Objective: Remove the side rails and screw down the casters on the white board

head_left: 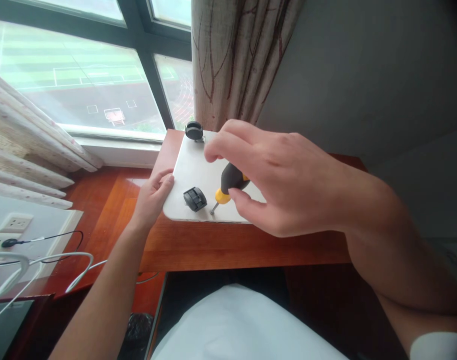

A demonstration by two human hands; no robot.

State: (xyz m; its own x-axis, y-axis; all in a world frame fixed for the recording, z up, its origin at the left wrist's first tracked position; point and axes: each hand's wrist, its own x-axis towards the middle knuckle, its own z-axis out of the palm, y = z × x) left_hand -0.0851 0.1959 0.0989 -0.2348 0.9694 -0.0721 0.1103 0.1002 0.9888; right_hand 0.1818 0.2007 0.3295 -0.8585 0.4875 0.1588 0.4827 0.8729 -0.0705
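In my right hand (279, 177) is a short black and yellow screwdriver (232, 179), its handle between thumb and curled fingers. The shaft points down and left, and its tip meets a small screw (212, 212) near the front edge of a white board (198, 170). My left hand (155, 195) grips the left edge of that board, thumb on top, other fingers partly hidden. Just left of the screwdriver tip is a black caster wheel (195, 199) on the board. Another caster (194, 131) stands at the far left corner. My right hand and forearm cover the board's right part.
Under the board is a reddish wooden table (243, 247). A window (81, 75) and patterned curtains (228, 60) stand behind it. At the lower left, white cables (80, 255) run near a wall socket (16, 223). A grey wall (363, 75) rises on the right.
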